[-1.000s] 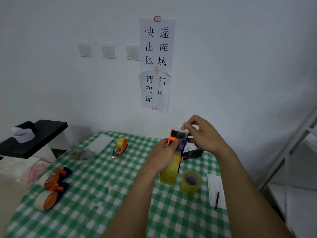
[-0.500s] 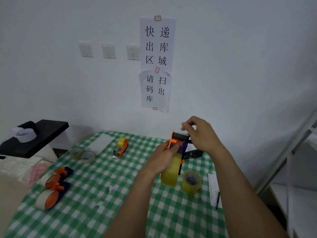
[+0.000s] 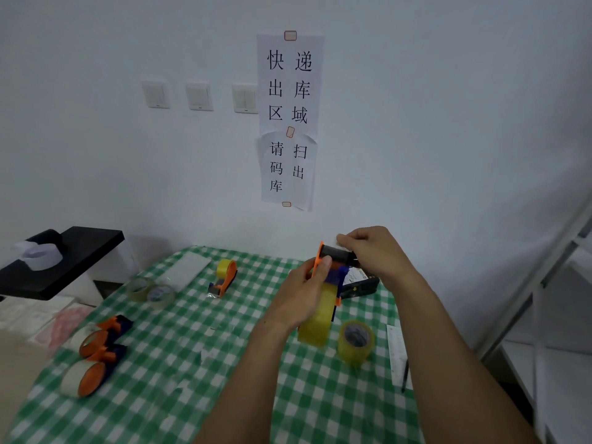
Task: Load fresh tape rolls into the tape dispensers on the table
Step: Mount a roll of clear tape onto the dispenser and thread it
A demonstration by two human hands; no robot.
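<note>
My left hand [image 3: 299, 293] grips an orange and blue tape dispenser [image 3: 331, 267] upright above the table, with a yellowish tape roll [image 3: 315, 328] mounted in it. My right hand [image 3: 373, 251] pinches the loose clear end of the tape at the dispenser's top, by its black roller. A spare yellowish tape roll [image 3: 355, 341] stands on the green checked tablecloth [image 3: 179, 363] just right of the dispenser. Another loaded dispenser [image 3: 224, 277] lies further back. Two orange dispensers with pale rolls [image 3: 96, 354] lie at the front left.
Two clear tape rolls [image 3: 150, 291] sit at the back left beside a white sheet [image 3: 189, 267]. A black device [image 3: 360, 283] lies behind the held dispenser. A paper slip with a pen [image 3: 398, 357] lies at the right edge. A black shelf [image 3: 64, 261] stands left; a metal rack [image 3: 544, 283] right.
My right hand has drawn the tape end slightly up and over the roller. The dispenser has shifted a little in my left hand; the rest of the table is unchanged.
</note>
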